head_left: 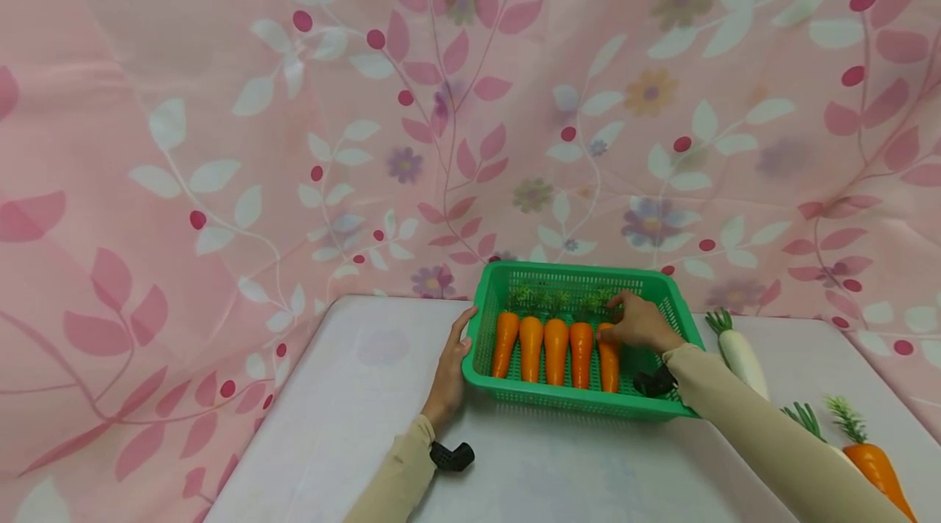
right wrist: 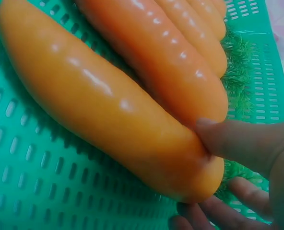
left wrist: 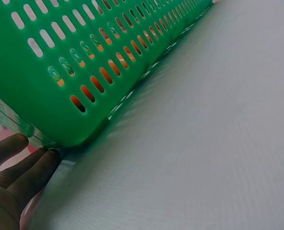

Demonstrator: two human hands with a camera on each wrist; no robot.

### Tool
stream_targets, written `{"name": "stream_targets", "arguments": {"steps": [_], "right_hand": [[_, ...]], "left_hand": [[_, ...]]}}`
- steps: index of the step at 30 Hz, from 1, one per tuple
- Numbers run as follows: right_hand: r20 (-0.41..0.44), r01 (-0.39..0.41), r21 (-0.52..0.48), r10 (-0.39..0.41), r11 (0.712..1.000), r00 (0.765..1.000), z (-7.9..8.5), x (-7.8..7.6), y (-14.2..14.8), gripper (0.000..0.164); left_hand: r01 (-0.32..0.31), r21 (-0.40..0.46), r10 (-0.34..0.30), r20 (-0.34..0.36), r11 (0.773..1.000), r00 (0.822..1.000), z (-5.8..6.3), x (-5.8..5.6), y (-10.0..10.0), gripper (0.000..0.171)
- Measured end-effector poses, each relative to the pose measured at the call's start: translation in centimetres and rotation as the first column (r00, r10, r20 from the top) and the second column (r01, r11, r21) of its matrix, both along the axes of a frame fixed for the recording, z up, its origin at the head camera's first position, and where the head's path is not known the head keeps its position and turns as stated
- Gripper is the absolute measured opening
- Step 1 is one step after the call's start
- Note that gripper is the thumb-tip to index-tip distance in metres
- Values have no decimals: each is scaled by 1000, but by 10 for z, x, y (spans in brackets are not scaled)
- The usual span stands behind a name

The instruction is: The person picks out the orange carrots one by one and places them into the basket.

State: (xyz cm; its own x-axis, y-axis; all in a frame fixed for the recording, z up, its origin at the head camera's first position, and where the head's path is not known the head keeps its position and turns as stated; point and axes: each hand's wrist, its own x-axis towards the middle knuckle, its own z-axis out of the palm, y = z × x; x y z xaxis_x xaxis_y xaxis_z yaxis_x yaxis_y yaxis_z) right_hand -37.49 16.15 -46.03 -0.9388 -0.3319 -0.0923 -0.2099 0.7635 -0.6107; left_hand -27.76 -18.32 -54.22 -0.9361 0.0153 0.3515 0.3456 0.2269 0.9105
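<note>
Inside a green plastic basket [head_left: 559,399] lies a row of several orange carrots [head_left: 556,351], their green tops toward the back wall. My right hand [head_left: 642,325] pinches the thick top end of the rightmost carrot [right wrist: 99,105], thumb on one side and fingers on the other. That carrot lies slantwise over the slotted basket floor, beside its neighbour. My left hand [head_left: 450,376] is at the basket's left side, its fingers stretched along the outer wall. In the left wrist view, straight fingertips [left wrist: 51,155] sit right at the basket's lower corner.
To the right of the basket, a white radish [head_left: 744,359] with green leaves lies on the white table [head_left: 345,400]. Nearer, another carrot [head_left: 878,470] lies beside a second radish, partly hidden by my right sleeve. A floral cloth [head_left: 470,139] hangs behind.
</note>
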Motion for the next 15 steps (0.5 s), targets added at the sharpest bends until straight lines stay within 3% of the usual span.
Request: {"name": "stream_targets", "arguments": {"steps": [6,15], "right_hand": [[11,-48,12,48,999,999,0,0,0,64],[36,-35,-1,35,999,999,-3,-1,-1,82]], "left_hand": [[6,-6,-6,-1,1000,1000,1,1,-1,54],[10,3,-10,-1,1000,1000,0,0,-2,53]]}}
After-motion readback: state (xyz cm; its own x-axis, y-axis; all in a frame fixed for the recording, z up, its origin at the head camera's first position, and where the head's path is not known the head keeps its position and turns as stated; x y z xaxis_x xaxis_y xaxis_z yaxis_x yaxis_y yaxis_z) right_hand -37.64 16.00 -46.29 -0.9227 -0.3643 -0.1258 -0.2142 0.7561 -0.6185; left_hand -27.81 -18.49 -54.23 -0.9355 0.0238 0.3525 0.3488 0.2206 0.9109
